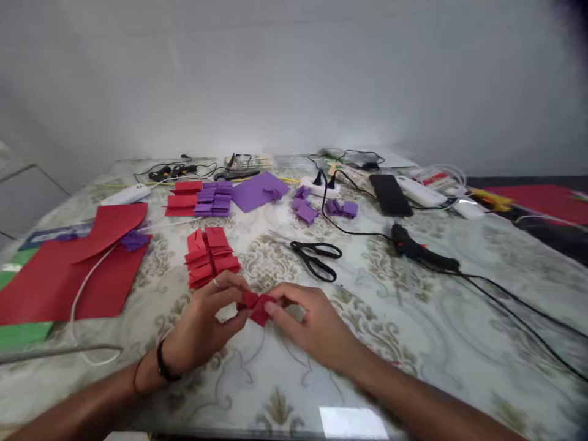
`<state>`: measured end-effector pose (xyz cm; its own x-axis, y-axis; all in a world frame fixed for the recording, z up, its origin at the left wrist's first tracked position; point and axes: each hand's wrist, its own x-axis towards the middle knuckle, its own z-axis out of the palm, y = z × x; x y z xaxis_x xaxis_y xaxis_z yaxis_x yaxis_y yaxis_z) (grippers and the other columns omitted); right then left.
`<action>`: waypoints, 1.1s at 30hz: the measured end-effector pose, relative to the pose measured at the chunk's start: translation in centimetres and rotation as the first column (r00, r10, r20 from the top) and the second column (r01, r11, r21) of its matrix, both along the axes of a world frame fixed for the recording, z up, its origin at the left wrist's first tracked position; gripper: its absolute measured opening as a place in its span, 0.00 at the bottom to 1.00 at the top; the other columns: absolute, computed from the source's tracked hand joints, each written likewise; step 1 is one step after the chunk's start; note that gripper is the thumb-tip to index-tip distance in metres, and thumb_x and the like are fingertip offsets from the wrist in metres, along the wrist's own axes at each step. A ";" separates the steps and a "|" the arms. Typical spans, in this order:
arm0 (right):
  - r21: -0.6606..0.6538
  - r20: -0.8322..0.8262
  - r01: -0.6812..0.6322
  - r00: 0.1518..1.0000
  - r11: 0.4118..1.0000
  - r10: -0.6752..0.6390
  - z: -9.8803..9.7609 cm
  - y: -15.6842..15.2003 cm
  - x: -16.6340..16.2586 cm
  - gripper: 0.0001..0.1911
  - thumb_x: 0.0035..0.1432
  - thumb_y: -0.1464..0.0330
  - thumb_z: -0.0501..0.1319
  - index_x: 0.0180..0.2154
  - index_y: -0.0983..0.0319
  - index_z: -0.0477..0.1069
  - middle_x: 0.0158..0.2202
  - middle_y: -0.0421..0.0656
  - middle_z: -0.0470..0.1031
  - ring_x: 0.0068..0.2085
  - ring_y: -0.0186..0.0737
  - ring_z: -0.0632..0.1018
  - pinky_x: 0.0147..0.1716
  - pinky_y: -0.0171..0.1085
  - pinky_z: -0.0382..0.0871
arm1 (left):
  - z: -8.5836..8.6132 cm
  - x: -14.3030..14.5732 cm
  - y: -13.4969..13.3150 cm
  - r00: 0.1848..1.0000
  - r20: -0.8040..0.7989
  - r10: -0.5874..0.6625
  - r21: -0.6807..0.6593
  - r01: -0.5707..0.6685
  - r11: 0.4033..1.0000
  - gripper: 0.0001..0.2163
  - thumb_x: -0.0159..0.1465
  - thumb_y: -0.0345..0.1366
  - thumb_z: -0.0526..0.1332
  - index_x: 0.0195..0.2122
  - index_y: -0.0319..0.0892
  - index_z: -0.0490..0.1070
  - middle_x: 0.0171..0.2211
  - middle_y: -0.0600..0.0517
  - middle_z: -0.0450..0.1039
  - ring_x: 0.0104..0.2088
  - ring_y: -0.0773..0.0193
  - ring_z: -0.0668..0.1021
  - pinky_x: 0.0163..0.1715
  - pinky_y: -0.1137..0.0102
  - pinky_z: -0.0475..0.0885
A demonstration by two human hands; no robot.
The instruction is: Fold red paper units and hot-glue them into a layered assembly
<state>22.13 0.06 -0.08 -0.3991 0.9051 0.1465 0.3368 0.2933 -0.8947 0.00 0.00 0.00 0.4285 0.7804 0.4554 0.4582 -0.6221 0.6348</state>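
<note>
A small folded piece of red paper (260, 309) is held between both hands, low over the table. My left hand (209, 315) pinches its left side between thumb and fingers; a ring and a dark wristband show on this hand and wrist. On the right side, my right hand (307, 315) grips the paper with thumb and forefinger. Just beyond my left hand lie several folded red paper pieces (209, 254) in two stacks. Black-handled scissors (315, 257) rest beyond my right hand, blades pointing to the left.
Large red sheets (68, 275) lie at the left. Folded purple pieces (214, 199) and a purple sheet (260, 191) sit farther back. A glue gun (422, 250) with its cord, a black phone (390, 195) and a power strip (321, 185) occupy the right and back.
</note>
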 end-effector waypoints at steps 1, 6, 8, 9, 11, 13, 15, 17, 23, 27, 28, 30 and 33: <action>0.028 -0.014 -0.002 1.000 1.000 0.003 -0.1 0.0 0.0 0.07 0.66 0.67 0.62 0.36 0.61 0.78 0.32 0.42 0.80 0.34 0.39 0.79 0.32 0.35 0.69 | 0.0 -0.1 0.0 1.000 0.005 -0.005 -0.015 0.005 1.000 0.07 0.65 0.22 0.65 0.36 0.41 0.76 0.40 0.52 0.75 0.42 0.67 0.79 0.44 0.75 0.75; 0.123 -0.056 -0.006 0.998 0.992 0.013 -0.3 0.0 0.2 0.05 0.60 0.67 0.70 0.38 0.60 0.77 0.37 0.41 0.80 0.39 0.40 0.80 0.42 0.37 0.71 | 0.0 -0.1 0.1 0.998 0.037 -0.057 -0.039 0.058 0.998 0.08 0.65 0.21 0.65 0.36 0.42 0.77 0.42 0.51 0.76 0.44 0.65 0.79 0.46 0.72 0.76; 0.146 -0.054 -0.010 0.998 0.989 0.018 -0.3 -0.1 0.2 0.09 0.58 0.66 0.72 0.39 0.60 0.76 0.38 0.42 0.80 0.39 0.41 0.80 0.42 0.37 0.72 | -0.1 0.0 0.2 0.995 0.045 -0.088 -0.026 0.089 0.996 0.08 0.65 0.22 0.65 0.35 0.42 0.77 0.42 0.50 0.76 0.46 0.64 0.79 0.46 0.72 0.76; 0.161 -0.050 -0.014 0.998 0.987 0.023 -0.2 -0.2 0.2 0.10 0.57 0.66 0.72 0.40 0.60 0.76 0.38 0.42 0.80 0.39 0.41 0.81 0.42 0.38 0.72 | -0.1 0.0 0.1 0.994 0.045 -0.104 -0.022 0.105 0.994 0.08 0.66 0.22 0.65 0.34 0.43 0.78 0.41 0.50 0.76 0.46 0.63 0.79 0.46 0.72 0.75; 0.185 -0.044 -0.019 0.999 0.983 0.027 -0.1 -0.3 0.2 0.10 0.58 0.66 0.71 0.41 0.60 0.76 0.38 0.42 0.81 0.39 0.41 0.81 0.42 0.38 0.72 | -0.1 0.0 0.1 0.989 0.047 -0.139 -0.024 0.140 0.990 0.08 0.66 0.23 0.66 0.36 0.44 0.79 0.40 0.51 0.77 0.47 0.63 0.78 0.46 0.72 0.75; 0.185 -0.037 -0.008 0.999 0.983 0.015 0.1 -0.4 0.2 0.07 0.61 0.65 0.67 0.41 0.60 0.77 0.38 0.42 0.82 0.39 0.41 0.81 0.41 0.38 0.72 | -0.1 0.0 0.1 0.988 0.049 -0.145 -0.034 0.147 0.989 0.08 0.67 0.24 0.66 0.40 0.45 0.80 0.42 0.50 0.77 0.48 0.63 0.78 0.47 0.71 0.76; 0.154 -0.028 0.017 1.000 0.988 -0.013 0.4 -0.4 0.2 0.06 0.65 0.65 0.64 0.40 0.60 0.77 0.36 0.41 0.82 0.36 0.39 0.81 0.39 0.37 0.71 | -0.1 -0.1 0.0 0.990 0.050 -0.130 -0.044 0.133 0.990 0.08 0.67 0.25 0.67 0.43 0.46 0.81 0.44 0.50 0.76 0.48 0.62 0.79 0.48 0.70 0.76; 0.096 -0.024 0.034 0.999 0.995 -0.031 0.6 -0.3 0.3 0.07 0.66 0.64 0.62 0.38 0.60 0.77 0.33 0.40 0.81 0.34 0.38 0.80 0.36 0.35 0.70 | -0.1 -0.3 0.0 0.992 0.058 -0.116 -0.050 0.119 0.992 0.08 0.67 0.26 0.66 0.43 0.46 0.81 0.45 0.49 0.75 0.48 0.62 0.79 0.49 0.69 0.76; -0.080 -0.075 0.086 0.993 0.993 -0.092 0.0 0.2 0.5 0.16 0.68 0.60 0.59 0.31 0.61 0.74 0.26 0.39 0.73 0.29 0.36 0.72 0.27 0.34 0.63 | 0.0 -0.6 0.0 0.986 0.122 -0.117 -0.088 0.128 0.988 0.07 0.67 0.26 0.65 0.40 0.45 0.80 0.45 0.48 0.74 0.48 0.60 0.78 0.48 0.66 0.76; -0.134 -0.143 0.141 0.977 0.981 -0.160 -0.5 0.6 0.6 0.18 0.68 0.57 0.58 0.29 0.61 0.71 0.25 0.38 0.69 0.28 0.36 0.69 0.28 0.35 0.62 | 0.0 -0.6 -0.1 0.981 0.172 -0.085 -0.162 0.113 0.980 0.08 0.66 0.24 0.64 0.37 0.44 0.78 0.44 0.48 0.72 0.49 0.58 0.77 0.50 0.65 0.75; -0.143 -0.158 0.151 0.972 0.978 -0.173 -0.6 0.6 0.7 0.18 0.68 0.57 0.59 0.29 0.61 0.71 0.26 0.38 0.69 0.28 0.36 0.70 0.29 0.35 0.63 | 0.0 -0.5 -0.1 0.975 0.210 -0.075 -0.205 0.118 0.972 0.08 0.65 0.24 0.64 0.39 0.44 0.78 0.45 0.48 0.72 0.48 0.59 0.77 0.49 0.65 0.75; -0.159 -0.176 0.157 0.967 0.975 -0.184 -0.5 0.7 0.7 0.18 0.68 0.56 0.59 0.30 0.61 0.71 0.26 0.38 0.69 0.28 0.36 0.70 0.29 0.35 0.63 | 0.0 -0.4 -0.2 0.947 0.318 -0.039 -0.346 0.154 0.926 0.11 0.65 0.26 0.65 0.46 0.46 0.75 0.46 0.49 0.71 0.44 0.61 0.78 0.45 0.67 0.77; -0.158 -0.166 0.136 0.973 0.978 -0.162 -0.4 0.5 0.6 0.18 0.68 0.56 0.59 0.30 0.61 0.70 0.25 0.37 0.68 0.28 0.36 0.69 0.29 0.35 0.62 | 0.1 -0.3 -0.3 0.902 0.429 0.039 -0.578 0.241 0.779 0.19 0.66 0.34 0.68 0.57 0.49 0.68 0.49 0.48 0.72 0.42 0.61 0.79 0.40 0.68 0.78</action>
